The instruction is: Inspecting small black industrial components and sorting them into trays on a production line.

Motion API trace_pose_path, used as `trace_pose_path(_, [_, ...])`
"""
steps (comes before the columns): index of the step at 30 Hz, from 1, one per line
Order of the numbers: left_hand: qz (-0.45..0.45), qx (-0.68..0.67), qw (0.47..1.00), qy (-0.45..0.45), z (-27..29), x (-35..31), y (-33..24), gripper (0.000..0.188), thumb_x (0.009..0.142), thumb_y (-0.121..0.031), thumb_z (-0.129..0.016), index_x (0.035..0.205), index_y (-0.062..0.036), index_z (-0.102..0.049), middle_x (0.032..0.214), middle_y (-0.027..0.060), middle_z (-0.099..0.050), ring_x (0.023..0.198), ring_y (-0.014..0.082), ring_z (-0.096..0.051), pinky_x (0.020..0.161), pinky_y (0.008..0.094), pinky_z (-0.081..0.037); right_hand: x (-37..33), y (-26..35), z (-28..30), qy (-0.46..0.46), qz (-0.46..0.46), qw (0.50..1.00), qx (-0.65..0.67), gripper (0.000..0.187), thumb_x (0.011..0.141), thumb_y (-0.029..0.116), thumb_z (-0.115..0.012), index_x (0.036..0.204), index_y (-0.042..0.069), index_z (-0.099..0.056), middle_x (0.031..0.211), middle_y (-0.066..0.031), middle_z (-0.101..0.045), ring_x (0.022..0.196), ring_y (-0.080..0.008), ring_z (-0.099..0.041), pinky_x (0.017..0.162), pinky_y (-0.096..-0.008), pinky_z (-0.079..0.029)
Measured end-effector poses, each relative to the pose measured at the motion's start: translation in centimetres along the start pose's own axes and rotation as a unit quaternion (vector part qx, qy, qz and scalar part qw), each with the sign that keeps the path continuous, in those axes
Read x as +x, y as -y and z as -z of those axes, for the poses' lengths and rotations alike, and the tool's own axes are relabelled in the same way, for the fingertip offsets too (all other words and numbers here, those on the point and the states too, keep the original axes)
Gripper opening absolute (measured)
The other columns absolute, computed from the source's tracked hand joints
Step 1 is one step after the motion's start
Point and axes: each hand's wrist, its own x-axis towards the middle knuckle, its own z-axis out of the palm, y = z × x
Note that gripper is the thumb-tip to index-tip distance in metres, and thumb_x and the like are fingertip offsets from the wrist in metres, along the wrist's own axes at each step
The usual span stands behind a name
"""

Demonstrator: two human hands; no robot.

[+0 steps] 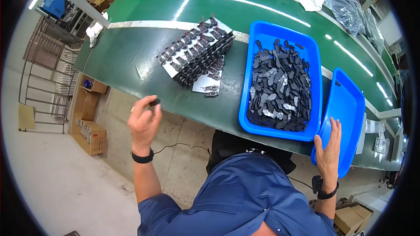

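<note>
The left hand (143, 124) pinches a black bit (154, 102); the right hand (328, 155) is by a blue tray (350, 109).

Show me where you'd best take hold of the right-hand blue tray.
I'd grip the tray by the rim at its near end, coming from the person's side: that end seems to jut past the table edge, likely leaving room for fingers underneath. The right hand is spread by its near left side.
</note>
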Motion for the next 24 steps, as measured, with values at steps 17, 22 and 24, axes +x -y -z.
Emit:
trace_pose_path(17, [0.051,-0.267,0.962,0.004,-7.3,1.7,-9.1,0.022,0.081,0.01,-0.078,0.075,0.0032,-0.058,0.109,0.0154,-0.073,0.089,0.0214,-0.071,0.078,0.0303,-0.059,-3.1,-1.2,-1.8,-0.136,0.108,0.983,0.05,0.047,0.088,0.017,-0.076,0.129,-0.002,-0.062,0.131,-0.0223,-0.064,0.126,-0.0387,-0.058,0.106,-0.0471,-0.046])
trace_pose_path(22, [0.182,-0.374,0.909,0.031,-9.9,3.4,-11.2,0.009,0.086,0.01,-0.073,0.092,0.0072,-0.068,0.108,0.0135,-0.071,0.091,0.0171,-0.07,0.081,0.0285,-0.058,-2.4,-2.9,-1.8,-0.133,0.168,0.977,0.007,0.054,0.072,0.014,-0.084,0.121,0.001,-0.065,0.118,-0.0187,-0.068,0.12,-0.037,-0.061,0.1,-0.0469,-0.049])
trace_pose_path(24, [0.198,-0.425,0.882,0.037,-10.8,4.4,-12.2,0.012,0.088,0.01,-0.071,0.1,0.0089,-0.07,0.108,0.0125,-0.07,0.091,0.0163,-0.07,0.082,0.0274,-0.058,-2.0,-4.0,-1.7,-0.145,0.171,0.974,0.004,0.055,0.071,0.013,-0.084,0.122,0.002,-0.065,0.114,-0.0174,-0.069,0.118,-0.0372,-0.062,0.099,-0.0469,-0.049])
